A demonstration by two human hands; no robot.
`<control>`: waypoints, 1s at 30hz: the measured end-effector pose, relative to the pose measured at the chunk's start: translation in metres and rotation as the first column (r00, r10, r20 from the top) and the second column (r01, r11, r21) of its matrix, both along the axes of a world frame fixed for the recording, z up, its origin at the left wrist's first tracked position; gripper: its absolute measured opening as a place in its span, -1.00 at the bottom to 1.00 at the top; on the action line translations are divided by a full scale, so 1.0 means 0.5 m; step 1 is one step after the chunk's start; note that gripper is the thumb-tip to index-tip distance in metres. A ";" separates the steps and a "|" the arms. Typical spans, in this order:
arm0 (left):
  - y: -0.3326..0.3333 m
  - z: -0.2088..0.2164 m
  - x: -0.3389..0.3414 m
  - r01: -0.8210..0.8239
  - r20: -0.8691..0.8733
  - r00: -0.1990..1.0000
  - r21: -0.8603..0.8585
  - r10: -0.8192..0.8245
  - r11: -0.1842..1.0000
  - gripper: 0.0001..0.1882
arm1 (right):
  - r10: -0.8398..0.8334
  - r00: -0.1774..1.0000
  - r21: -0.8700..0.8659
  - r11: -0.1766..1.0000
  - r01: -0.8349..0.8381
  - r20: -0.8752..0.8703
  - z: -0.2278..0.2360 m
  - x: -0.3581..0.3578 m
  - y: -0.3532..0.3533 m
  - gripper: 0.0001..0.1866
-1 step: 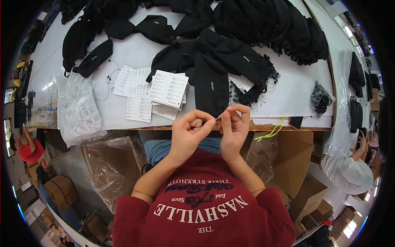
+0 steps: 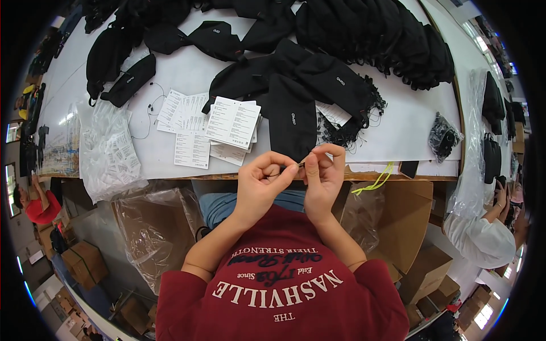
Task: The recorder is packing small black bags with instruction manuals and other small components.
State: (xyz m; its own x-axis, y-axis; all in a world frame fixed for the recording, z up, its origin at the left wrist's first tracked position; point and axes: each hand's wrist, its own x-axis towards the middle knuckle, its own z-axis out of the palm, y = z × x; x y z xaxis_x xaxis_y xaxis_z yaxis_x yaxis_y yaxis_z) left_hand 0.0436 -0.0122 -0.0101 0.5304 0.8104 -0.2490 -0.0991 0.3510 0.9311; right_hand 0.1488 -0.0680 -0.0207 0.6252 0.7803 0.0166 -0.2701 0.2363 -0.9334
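At the near edge of the table my left hand [image 2: 263,181] and my right hand [image 2: 323,181] meet, thumbs and forefingers pinched together. Something thin and small sits between the fingertips, too small to name. Just beyond them lies a black fabric pouch [image 2: 292,116], its near end reaching my fingers. White printed cards [image 2: 234,122] are piled to the left of that pouch. Right of it, a tangle of thin black strings [image 2: 347,133] is partly covered by another black pouch [image 2: 335,82].
More black bags [image 2: 364,34] crowd the far side of the table. A clear plastic bag of printed slips [image 2: 111,150] lies at left, a small bag of black parts [image 2: 444,138] at right. Below the edge stand cardboard boxes [image 2: 412,221]. Other people are at both sides.
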 end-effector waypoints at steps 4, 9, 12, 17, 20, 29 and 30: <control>0.000 0.001 0.001 0.005 -0.001 1.000 -0.006 -0.005 1.000 -0.94 | 0.021 1.000 0.006 1.000 -0.021 0.014 -0.002 0.000 -0.002 -0.80; 0.000 0.003 0.001 0.011 -0.043 0.999 0.053 -0.009 0.999 -0.94 | 0.001 0.987 -0.010 1.000 0.001 0.160 -0.012 0.002 0.000 -0.80; 0.002 0.003 0.002 0.028 -0.092 0.996 0.116 -0.018 0.993 -0.94 | 0.019 0.974 0.000 1.000 -0.020 0.228 -0.011 0.008 0.000 -0.80; 0.004 0.022 -0.002 0.068 -0.146 0.988 0.177 -0.042 0.982 -0.94 | 0.330 0.944 -0.124 0.935 -0.331 -0.032 0.018 0.059 0.007 -0.87; -0.004 0.013 -0.003 0.299 -0.251 0.942 0.333 -0.222 0.894 -0.90 | 0.321 0.908 -0.208 0.940 -0.271 0.269 -0.004 0.086 0.045 -0.83; -0.033 0.001 0.004 0.511 -0.297 0.860 0.512 -0.416 0.690 -0.92 | 0.552 0.282 -0.596 0.797 0.100 0.785 -0.049 0.095 0.064 -0.51; -0.031 0.004 0.003 0.510 -0.297 0.860 0.513 -0.415 0.690 -0.92 | 0.552 0.282 -0.596 0.797 0.100 0.785 -0.053 0.095 0.058 -0.51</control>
State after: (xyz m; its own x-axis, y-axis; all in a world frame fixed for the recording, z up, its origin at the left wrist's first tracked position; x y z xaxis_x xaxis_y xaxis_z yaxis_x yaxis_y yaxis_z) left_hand 0.0452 -0.0279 -0.0080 0.8717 0.4867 0.0575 0.0862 -0.2678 0.9596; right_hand 0.1965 -0.0390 -0.0472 0.2382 0.9708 0.0284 0.8381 -0.1907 -0.5110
